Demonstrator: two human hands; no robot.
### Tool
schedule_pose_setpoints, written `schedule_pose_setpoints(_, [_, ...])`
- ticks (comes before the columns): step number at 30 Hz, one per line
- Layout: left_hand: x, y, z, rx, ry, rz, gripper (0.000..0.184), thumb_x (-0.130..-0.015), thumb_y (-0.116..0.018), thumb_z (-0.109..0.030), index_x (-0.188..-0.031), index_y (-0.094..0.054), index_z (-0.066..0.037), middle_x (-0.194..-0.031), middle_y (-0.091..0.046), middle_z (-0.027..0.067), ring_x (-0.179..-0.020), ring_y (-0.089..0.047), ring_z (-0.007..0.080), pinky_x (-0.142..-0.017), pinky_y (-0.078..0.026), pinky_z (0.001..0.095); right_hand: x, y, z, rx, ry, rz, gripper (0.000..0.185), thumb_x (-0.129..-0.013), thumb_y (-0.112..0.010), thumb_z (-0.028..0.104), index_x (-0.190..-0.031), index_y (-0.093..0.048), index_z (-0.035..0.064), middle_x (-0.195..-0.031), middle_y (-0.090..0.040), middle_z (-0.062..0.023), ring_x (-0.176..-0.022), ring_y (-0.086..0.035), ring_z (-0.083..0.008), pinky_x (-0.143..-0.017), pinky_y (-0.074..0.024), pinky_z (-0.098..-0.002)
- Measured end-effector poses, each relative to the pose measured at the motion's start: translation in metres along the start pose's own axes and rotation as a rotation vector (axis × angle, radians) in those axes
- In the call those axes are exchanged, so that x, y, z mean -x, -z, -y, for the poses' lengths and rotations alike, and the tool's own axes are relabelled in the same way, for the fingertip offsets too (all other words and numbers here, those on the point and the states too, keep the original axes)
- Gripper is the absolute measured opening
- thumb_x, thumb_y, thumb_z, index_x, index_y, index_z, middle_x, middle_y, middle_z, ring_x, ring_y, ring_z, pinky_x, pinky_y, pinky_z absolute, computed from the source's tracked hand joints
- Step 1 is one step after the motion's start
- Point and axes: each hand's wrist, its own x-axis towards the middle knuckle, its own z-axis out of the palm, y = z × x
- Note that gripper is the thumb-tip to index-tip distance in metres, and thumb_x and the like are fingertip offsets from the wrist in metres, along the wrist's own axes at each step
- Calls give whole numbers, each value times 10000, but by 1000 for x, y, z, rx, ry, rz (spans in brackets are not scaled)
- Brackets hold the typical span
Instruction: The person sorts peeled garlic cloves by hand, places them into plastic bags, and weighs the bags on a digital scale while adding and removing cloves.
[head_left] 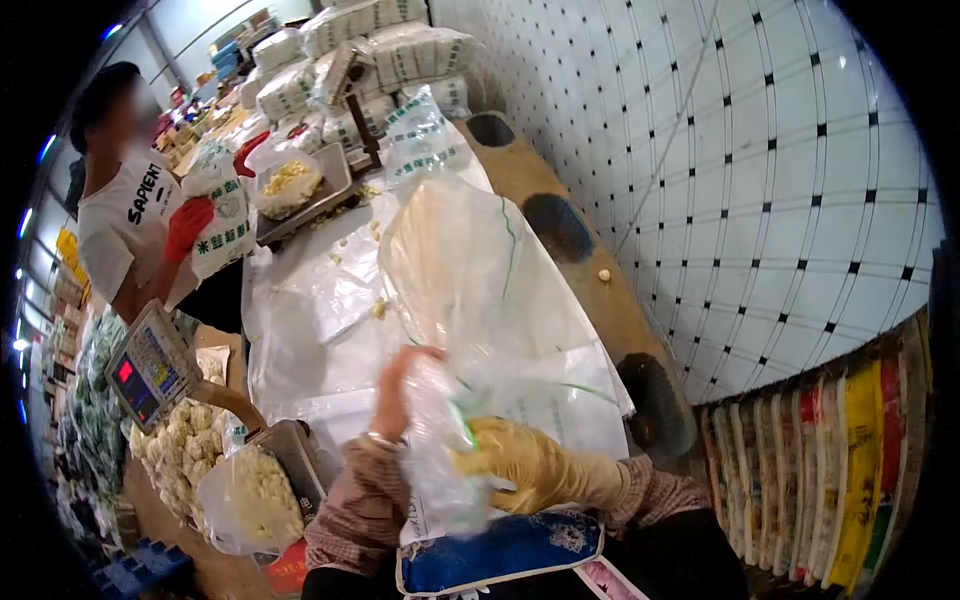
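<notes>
Hands at work: two, a left hand [398, 392] and a right hand [525, 466], the right one in a yellow glove.
Bag in hand: one clear bag [437, 455] with green marks, blurred, between the two hands, above the near end of the table and in front of the lap.
Left fingers: at the bag's left side; too blurred to tell whether they pinch it or only touch it.
Right fingers: curled in and holding the bag's right edge.
Sleeves: two, checked.
Cushion: one, blue [500, 556], just below the bag.
Plastic on table: one large clear piece [440, 265], beyond the hands, over a white sheet [300, 350].
Co-worker: one person [140, 215], two red gloves, one printed bag [222, 225] in hand.
Tray: one [335, 172], near the co-worker, with pale pieces in a bag.
Display: one [150, 368], left of the hands; below it, one open bag of pale pieces [258, 498].
Right edge: brown wood [590, 295] with three dark hollows and one pale piece on it; the tiled wall [770, 150] rises just beyond.
Room leftward: a stretch of white sheet with scattered pale bits separates the left hand from the tray.
</notes>
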Motion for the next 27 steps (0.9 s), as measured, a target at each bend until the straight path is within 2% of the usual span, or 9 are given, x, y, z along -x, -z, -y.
schedule_pose_setpoints(1, [10,8,-21,77,37,-22,228,-814,-458,-124,-1024,-501,-46,-986,-543,79,-1022,-496,224,-905,-373,339,-4,-2,4,-172,-16,-222,356,-698,-597,126,-1034,-507,49,-985,-550,-130,-924,-524,-287,-828,-422,-356])
schedule_pose_setpoints(4, [46,28,-65,245,-103,50,243,-815,-457,-119,-1043,-492,-44,-1014,-526,85,-1028,-492,223,-900,-377,337,-15,4,-26,-193,10,-288,511,-740,-561,99,-1215,-379,53,-1174,-480,-136,-1027,-493,-275,-901,-386,-356])
schedule_pose_setpoints(8, [81,32,-92,279,-199,159,265,-816,-456,-113,-1070,-480,-42,-1052,-503,92,-1036,-486,222,-894,-382,335,11,-20,-115,-189,-450,-507,491,-777,-541,93,-1241,-384,74,-1157,-514,-76,-1003,-513,-214,-840,-411,-314])
schedule_pose_setpoints(11, [87,30,-99,279,-217,186,281,-817,-455,-108,-1089,-471,-40,-1081,-486,98,-1042,-482,221,-890,-385,333,-3,-7,-135,181,-286,-550,371,-790,-519,87,-1157,-473,73,-1092,-550,-83,-935,-538,-221,-796,-427,-306])
schedule_pose_setpoints(14, [84,29,-102,274,-222,187,299,-817,-454,-104,-1109,-463,-38,-1109,-469,104,-1049,-478,220,-886,-389,331,-59,11,-145,171,-194,-675,269,-799,-482,62,-1062,-537,64,-1020,-574,-104,-879,-544,-254,-769,-431,-317])
schedule_pose_setpoints(17, [75,31,-105,270,-228,182,316,-818,-453,-99,-1128,-454,-36,-1138,-452,110,-1055,-474,219,-881,-393,330,-107,0,-169,160,49,-401,241,-801,-466,68,-1022,-560,66,-956,-593,-131,-858,-547,-293,-760,-436,-345])
schedule_pose_setpoints(19, [67,32,-105,270,-225,185,328,-819,-453,-96,-1141,-448,-34,-1156,-441,113,-1059,-471,218,-878,-395,328,-110,-21,-194,365,-542,535,243,-781,-477,89,-998,-584,66,-925,-601,-143,-829,-557,-321,-753,-441,-371])
schedule_pose_setpoints(23, [49,41,-104,272,-215,204,353,-820,-451,-90,-1167,-436,-32,-1194,-418,121,-1068,-466,217,-872,-400,326,-89,9,-222,589,-899,627,257,-737,-470,72,-961,-593,49,-1014,-564,-208,-890,-572,-304,-769,-448,-383])
schedule_pose_setpoints(27, [26,47,-99,258,-200,244,377,-821,-450,-84,-1193,-424,-29,-1232,-395,129,-1076,-460,215,-867,-405,324,-130,18,-236,586,-573,273,216,-796,-447,151,-882,-612,41,-938,-608,-145,-851,-578,-277,-727,-456,-353])
